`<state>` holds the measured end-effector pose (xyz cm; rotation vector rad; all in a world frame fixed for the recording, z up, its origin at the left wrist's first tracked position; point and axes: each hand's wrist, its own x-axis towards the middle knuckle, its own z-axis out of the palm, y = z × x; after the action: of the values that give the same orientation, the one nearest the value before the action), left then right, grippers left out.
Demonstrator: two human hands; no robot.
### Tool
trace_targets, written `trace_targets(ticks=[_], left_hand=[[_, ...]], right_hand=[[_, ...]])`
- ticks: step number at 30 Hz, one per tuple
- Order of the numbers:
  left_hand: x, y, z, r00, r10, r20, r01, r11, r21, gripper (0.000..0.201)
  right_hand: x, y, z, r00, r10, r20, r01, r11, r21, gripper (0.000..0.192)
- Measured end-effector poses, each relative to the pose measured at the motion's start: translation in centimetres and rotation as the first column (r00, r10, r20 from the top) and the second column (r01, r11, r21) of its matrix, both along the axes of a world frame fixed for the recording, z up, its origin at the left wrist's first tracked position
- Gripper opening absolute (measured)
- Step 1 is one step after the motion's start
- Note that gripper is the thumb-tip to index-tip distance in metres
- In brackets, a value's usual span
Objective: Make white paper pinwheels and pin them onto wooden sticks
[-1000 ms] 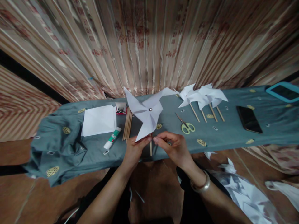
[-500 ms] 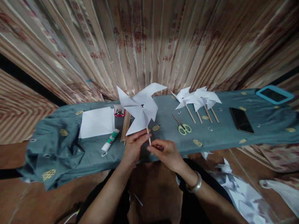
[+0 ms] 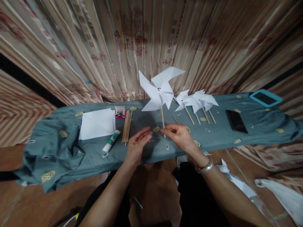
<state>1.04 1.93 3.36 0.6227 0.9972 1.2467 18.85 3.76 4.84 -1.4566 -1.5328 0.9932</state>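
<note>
Presumably sparing the blades (image 3: 168, 75), my right hand (image 3: 177, 135) pinches the paper pinwheel (image 3: 155, 95) by its stick (image 3: 162, 117). My left hand (image 3: 137, 142) is loosely spread.

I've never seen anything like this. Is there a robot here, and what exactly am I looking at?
No robot shows, only a person. All the pictures come from one camera worn on the head, looking forward and down. The right hand holds a white paper pinwheel near the lower end of its wooden stick. The left hand is beside it, half-open. On the cloth-covered table, left to right, lie paper sheets, a green-and-white tube, a small red box, loose sticks, more pinwheels, a dark phone and a blue-framed device.
</note>
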Motion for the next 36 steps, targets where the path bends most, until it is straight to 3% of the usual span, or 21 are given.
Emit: trace_targets(ticks=[5,10,17,28,33,36], left_hand=[[0.3,-0.1,-0.1,1.000,-0.026,0.005,0.026,1.000,0.004,0.044],[0.1,-0.2,-0.2,0.999,-0.044,-0.011,0.044,0.999,-0.003,0.043],[-0.3,-0.3,-0.1,0.998,-0.056,-0.043,0.055,0.998,-0.016,0.042],[-0.2,-0.5,-0.2,0.996,-0.073,-0.042,0.072,0.997,-0.028,0.040],[-0.2,-0.6,-0.4,0.995,-0.088,-0.036,0.087,0.996,-0.030,0.040],[-0.2,-0.7,-0.5,0.995,-0.092,-0.024,0.091,0.995,-0.035,0.039]], right_hand=[[4.2,1.9,1.2,0.989,-0.083,0.123,0.081,0.997,0.022,0.038],[8.1,3.4,0.6,0.960,-0.138,0.244,0.140,0.990,0.008,0.041],[12.2,5.8,-0.7,0.799,-0.212,0.563,0.264,0.964,-0.013,0.046],[14.9,8.4,-3.3,0.675,-0.183,0.715,0.374,0.920,-0.117,0.028],[15.3,9.4,-4.0,0.686,-0.160,0.710,0.361,0.922,-0.140,0.024],[15.4,9.5,-4.3,0.712,-0.179,0.679,0.319,0.944,-0.085,0.021]])
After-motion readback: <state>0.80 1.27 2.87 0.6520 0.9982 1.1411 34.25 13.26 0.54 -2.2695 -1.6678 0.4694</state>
